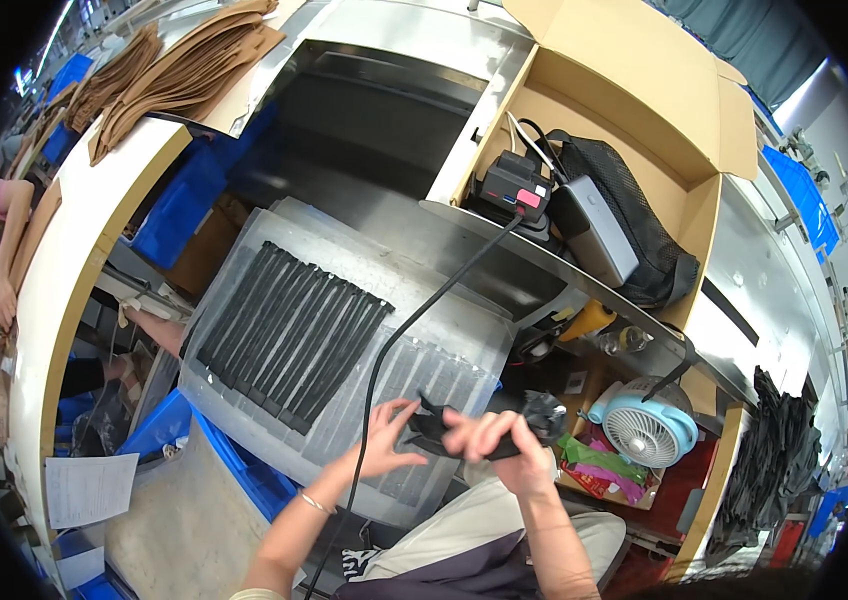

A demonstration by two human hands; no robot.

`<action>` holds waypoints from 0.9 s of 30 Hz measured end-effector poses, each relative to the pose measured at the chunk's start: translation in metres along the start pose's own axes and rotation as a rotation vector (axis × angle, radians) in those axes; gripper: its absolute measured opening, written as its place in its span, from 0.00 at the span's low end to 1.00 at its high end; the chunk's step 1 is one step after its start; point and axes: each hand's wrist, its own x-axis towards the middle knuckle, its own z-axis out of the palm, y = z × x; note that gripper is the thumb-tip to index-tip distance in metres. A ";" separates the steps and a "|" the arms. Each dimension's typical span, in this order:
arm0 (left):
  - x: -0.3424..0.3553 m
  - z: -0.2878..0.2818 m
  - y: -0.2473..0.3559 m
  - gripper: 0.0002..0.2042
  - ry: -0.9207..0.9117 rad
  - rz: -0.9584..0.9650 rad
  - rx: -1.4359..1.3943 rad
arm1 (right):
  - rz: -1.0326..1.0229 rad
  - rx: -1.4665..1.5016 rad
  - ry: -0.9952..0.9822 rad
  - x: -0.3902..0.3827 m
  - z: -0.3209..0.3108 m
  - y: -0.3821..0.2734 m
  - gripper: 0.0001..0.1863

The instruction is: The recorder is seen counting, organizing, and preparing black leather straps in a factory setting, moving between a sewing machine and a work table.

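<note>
Over the right part of a translucent plastic board (pixel 444 345), my right hand (pixel 504 440) is closed on a black strip of soft-looking material (pixel 428 424). Its fingers look slightly blurred. My left hand (pixel 384 445) is at the strip's left end, thumb and fingers spread apart; whether it touches the strip I cannot tell. Several flat black strips (pixel 294 335) lie side by side in a slanted row on the board's left half. A shiny black crumpled bundle (pixel 544 415) shows just beyond my right hand.
A black cable (pixel 376 360) hangs across the board, passing by my left wrist. At upper right an open cardboard box (pixel 634 120) holds a power bank (pixel 594 230) and a mesh pouch (pixel 624 190). A light-blue fan (pixel 641 432) stands at right, near hanging black strips (pixel 769 460). Brown pieces (pixel 189 75) are stacked upper left.
</note>
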 end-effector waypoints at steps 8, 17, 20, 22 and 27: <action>0.086 0.011 -0.108 0.09 0.342 -0.402 0.384 | 0.256 0.156 0.317 0.012 -0.007 -0.006 0.13; 0.077 -0.005 -0.082 0.08 -0.068 -0.365 -0.009 | 0.503 0.046 0.532 0.027 -0.046 0.050 0.18; 0.056 -0.013 -0.039 0.08 -0.101 -0.734 -0.889 | 0.584 0.045 0.490 0.032 -0.058 0.071 0.18; 0.045 -0.015 -0.011 0.11 -0.104 -0.681 -1.063 | 0.568 0.134 0.372 0.033 -0.057 0.085 0.19; 0.014 0.000 0.041 0.10 -0.133 -0.607 -1.090 | 0.719 0.017 0.202 0.026 -0.034 0.074 0.19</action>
